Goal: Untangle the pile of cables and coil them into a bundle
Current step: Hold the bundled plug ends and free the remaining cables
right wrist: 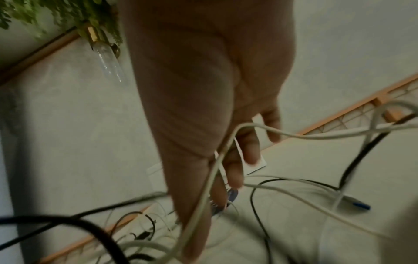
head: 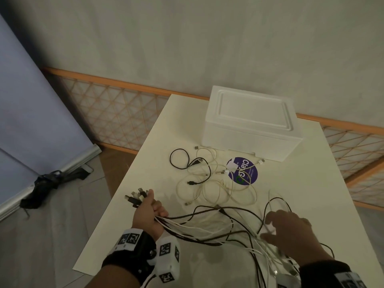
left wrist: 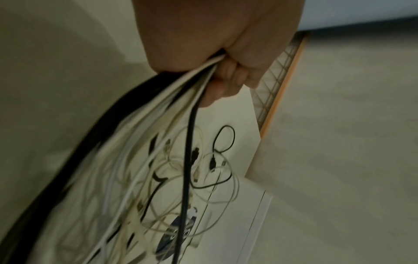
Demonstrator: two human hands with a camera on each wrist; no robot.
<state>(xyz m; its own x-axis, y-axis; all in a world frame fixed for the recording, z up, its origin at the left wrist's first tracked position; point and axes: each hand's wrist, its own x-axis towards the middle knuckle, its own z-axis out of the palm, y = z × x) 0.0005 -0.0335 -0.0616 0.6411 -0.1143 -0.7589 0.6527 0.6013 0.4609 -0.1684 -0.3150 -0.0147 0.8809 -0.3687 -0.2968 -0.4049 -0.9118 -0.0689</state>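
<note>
- Cables (head: 207,227) fall in two lots on our white table (head: 311,194): a gathered set we hold near the front edge, and a loose pile (head: 207,179) of white and black leads still lying toward the middle, just before the white foam box (head: 251,123) at the far edge and partly over a round blue sticker (head: 245,173).
- We judge the work to be partway along: several leads are collected with their plugs (head: 138,197) lined up together, but nothing is coiled yet, and the middle pile is untouched and looped over itself.
- Our left hand (head: 151,213) is a closed fist round the gathered leads just below their plugs, near the table's left edge; the strands trail across the front of the table to the right.
- Our right hand (head: 291,233) is spread, fingers fairly straight, reaching down among the trailing strands near the front right; a white lead (right wrist: 210,175) runs across its fingers, though we cannot tell that it grips any.
</note>
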